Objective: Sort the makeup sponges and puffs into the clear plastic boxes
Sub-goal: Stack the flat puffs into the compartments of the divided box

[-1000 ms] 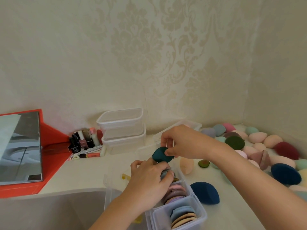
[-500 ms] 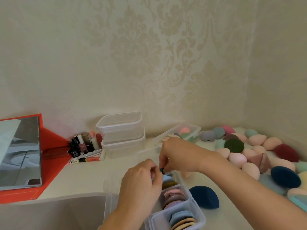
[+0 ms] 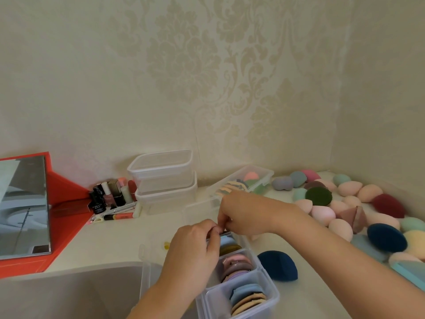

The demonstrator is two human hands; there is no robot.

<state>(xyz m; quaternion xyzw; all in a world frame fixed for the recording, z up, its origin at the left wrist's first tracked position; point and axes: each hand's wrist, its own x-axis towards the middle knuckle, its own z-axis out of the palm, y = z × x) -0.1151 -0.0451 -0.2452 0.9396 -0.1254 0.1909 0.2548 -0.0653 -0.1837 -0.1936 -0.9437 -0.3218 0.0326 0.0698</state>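
A clear divided box (image 3: 273, 295) stands at the near edge, with flat puffs standing on edge in its compartments: blue and tan ones (image 3: 248, 298) nearest, pink and mauve ones (image 3: 236, 264) in the middle. Both hands meet over its far compartment. My left hand (image 3: 193, 247) curls its fingers onto the light blue puffs (image 3: 226, 241) there. My right hand (image 3: 246, 212) reaches down with pinched fingertips; the teal puff it carried is hidden under the hands. A navy sponge (image 3: 278, 264) lies just right of the box.
Several loose sponges (image 3: 345, 203) of many colours cover the right side of the counter. A second clear box (image 3: 264, 174) with sponges sits behind my hands. Stacked empty containers (image 3: 161, 171), cosmetics (image 3: 110, 196) and a red-framed mirror (image 3: 23, 208) stand at the left.
My right hand has lowered the teal puff from above the box into the far compartment, where it is now out of sight. My left hand stayed at that compartment.
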